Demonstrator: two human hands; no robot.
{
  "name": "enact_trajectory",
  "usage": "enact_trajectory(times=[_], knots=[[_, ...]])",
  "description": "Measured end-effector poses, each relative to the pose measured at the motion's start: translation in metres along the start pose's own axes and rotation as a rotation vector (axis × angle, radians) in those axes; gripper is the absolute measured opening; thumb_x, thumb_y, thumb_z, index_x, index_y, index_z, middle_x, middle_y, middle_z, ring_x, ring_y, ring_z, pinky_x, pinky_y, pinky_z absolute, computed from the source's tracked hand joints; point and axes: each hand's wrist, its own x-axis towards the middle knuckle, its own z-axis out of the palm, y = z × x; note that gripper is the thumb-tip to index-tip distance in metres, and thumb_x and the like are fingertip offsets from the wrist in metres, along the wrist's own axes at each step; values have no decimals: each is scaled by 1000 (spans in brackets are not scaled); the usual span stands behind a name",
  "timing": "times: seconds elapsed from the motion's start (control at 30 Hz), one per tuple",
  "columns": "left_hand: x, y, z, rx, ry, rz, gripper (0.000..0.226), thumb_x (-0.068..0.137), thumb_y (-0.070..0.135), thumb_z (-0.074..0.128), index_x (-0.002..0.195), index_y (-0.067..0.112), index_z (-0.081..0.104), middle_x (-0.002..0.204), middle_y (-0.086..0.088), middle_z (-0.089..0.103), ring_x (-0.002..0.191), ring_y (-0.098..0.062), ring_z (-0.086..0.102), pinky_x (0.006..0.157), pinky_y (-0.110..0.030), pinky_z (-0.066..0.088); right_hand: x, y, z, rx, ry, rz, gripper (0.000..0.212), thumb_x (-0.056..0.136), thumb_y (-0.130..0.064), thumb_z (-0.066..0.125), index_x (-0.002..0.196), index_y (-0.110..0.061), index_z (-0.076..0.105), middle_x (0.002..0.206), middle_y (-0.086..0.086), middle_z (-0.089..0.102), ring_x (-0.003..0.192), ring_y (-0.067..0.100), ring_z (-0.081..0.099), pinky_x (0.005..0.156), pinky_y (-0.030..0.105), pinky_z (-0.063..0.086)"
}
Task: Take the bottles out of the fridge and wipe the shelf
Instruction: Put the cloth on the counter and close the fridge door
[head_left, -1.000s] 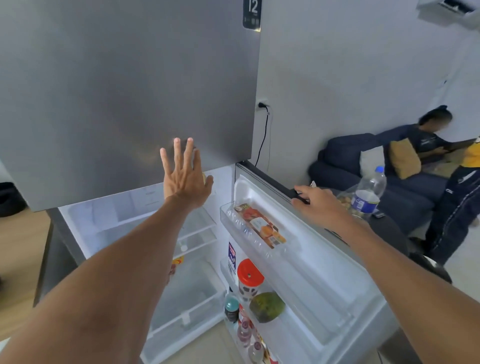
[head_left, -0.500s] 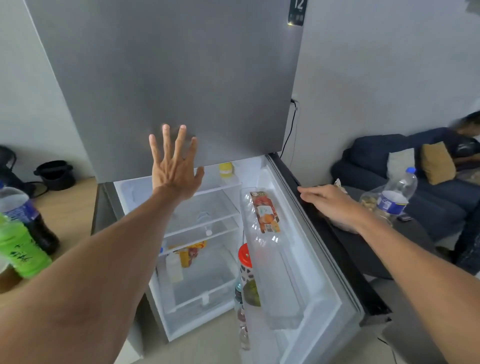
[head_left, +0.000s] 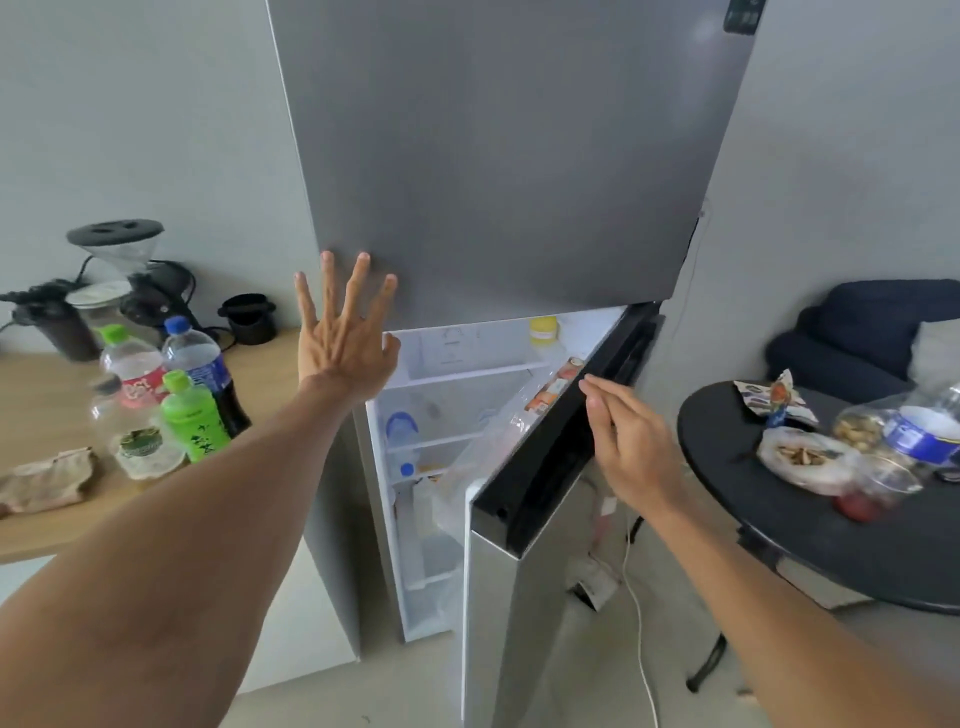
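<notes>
The grey fridge (head_left: 498, 156) stands ahead with its lower door (head_left: 545, 467) partly swung in, leaving a narrow gap. My left hand (head_left: 345, 332) is spread flat against the bottom left of the upper door. My right hand (head_left: 628, 441) rests with straight fingers on the black top edge of the lower door. Through the gap I see white shelves (head_left: 467, 371), a yellow-lidded jar (head_left: 544, 330) and a clear bottle with a blue cap (head_left: 401, 431). Several bottles (head_left: 192, 415) stand on the wooden counter (head_left: 41, 395) at left, next to a crumpled brown cloth (head_left: 49, 480).
A coffee grinder (head_left: 119, 270) and black cups sit at the back of the counter. At right a round black table (head_left: 810, 514) holds snack bags and a water bottle (head_left: 924, 431). A dark sofa (head_left: 857, 327) lies behind it. A white cable (head_left: 636, 613) runs down beside the fridge.
The lower door has swung from wide open to nearly shut under my right hand. My view has shifted left, bringing the counter and its bottles into sight. My left hand stays on the upper door.
</notes>
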Motion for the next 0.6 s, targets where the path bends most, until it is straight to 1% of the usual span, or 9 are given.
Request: enact_trajectory(times=[0.1,0.17,0.2,0.23,0.3,0.33,0.37,0.47,0.6], knots=[[-2,-12,0,10,4,30,76,97,51,41,163,32,11,173,-5,-4,156,-41,-11,122,-66,-3,6,1,24,-68,30,-103,43,107,-32,37,129,-10,68,132,0,67,123,9,62,102,26,50],[-4,-17,0,29,10,53,75,97,48,44,163,31,13,173,-4,-2,157,-41,-10,123,-65,-1,11,2,37,-144,15,-167,43,108,-31,37,124,-12,72,127,0,70,124,13,62,96,33,56],[-4,-20,0,38,13,67,75,97,46,46,162,31,14,173,-4,0,157,-41,-9,123,-65,1,13,3,44,-189,-12,-194,42,107,-31,37,123,-13,72,127,-1,70,127,16,61,98,38,55],[-4,-22,1,46,18,83,74,97,43,48,162,31,16,173,-4,1,157,-42,-8,123,-65,2,15,3,51,-226,-41,-215,41,107,-30,38,124,-15,72,129,-1,69,129,18,59,105,43,49],[-2,-30,0,73,38,131,73,96,33,51,162,31,18,173,-4,3,157,-42,-5,123,-66,2,24,0,65,-267,-78,-240,40,106,-31,40,127,-15,69,132,0,67,131,20,58,119,55,28],[-2,-35,0,91,50,158,74,95,28,52,162,31,19,173,-4,4,157,-43,-5,123,-66,2,30,-3,71,-282,-86,-239,40,105,-32,41,128,-15,69,132,0,67,130,21,59,120,59,19],[-1,-40,-1,107,62,184,76,94,24,53,162,31,19,173,-4,4,157,-43,-4,123,-66,2,36,-6,78,-293,-96,-230,40,104,-32,42,128,-15,69,132,0,67,129,22,59,121,60,15],[2,-50,0,124,98,224,77,91,16,54,161,31,24,172,-3,8,156,-45,-1,122,-66,3,53,-14,97,-343,-145,-231,42,103,-33,41,133,-14,65,135,2,66,130,25,58,120,60,16],[1,-47,4,101,116,207,81,88,13,58,161,29,25,172,-4,10,156,-47,2,122,-67,4,75,-18,118,-420,-270,-211,55,100,-38,33,143,-11,53,145,7,57,136,27,50,120,58,19]])
